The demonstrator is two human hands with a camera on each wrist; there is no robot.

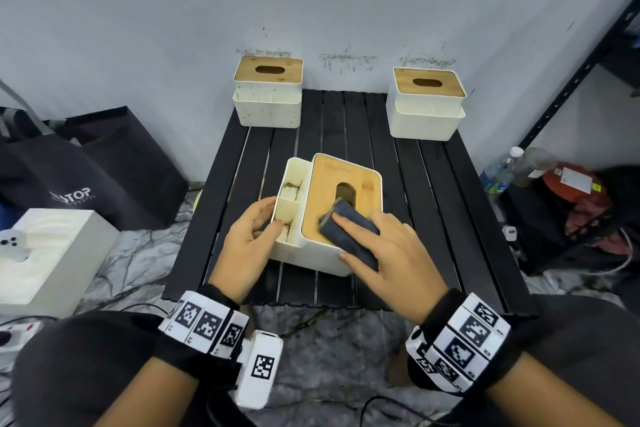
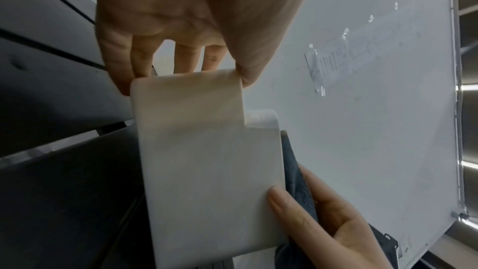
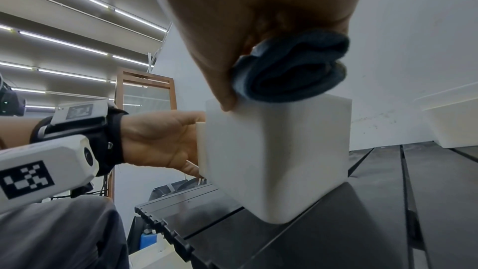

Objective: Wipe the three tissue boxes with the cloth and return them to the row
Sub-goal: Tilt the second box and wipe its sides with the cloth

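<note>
Two white tissue boxes with bamboo lids stand at the back of the black slatted table (image 1: pixel 346 121), the left box (image 1: pixel 266 94) and the right box (image 1: pixel 427 104), with a gap between them. The third box (image 1: pixel 329 211) sits turned near the front. My left hand (image 1: pixel 266 218) grips its side compartment, thumb on the rim. My right hand (image 1: pixel 346 237) holds a folded dark blue cloth (image 1: pixel 349 210) on the bamboo lid, thumb against the near wall. The right wrist view shows the cloth (image 3: pixel 292 69) bunched under my palm on the box (image 3: pixel 279 150).
Black bags (image 1: pixel 104 163) and a white carton (image 1: pixel 52 253) lie on the floor to the left. Bottles (image 1: pixel 498 173) and a black metal rack (image 1: pixel 571 87) stand to the right. A wall rises just behind the table.
</note>
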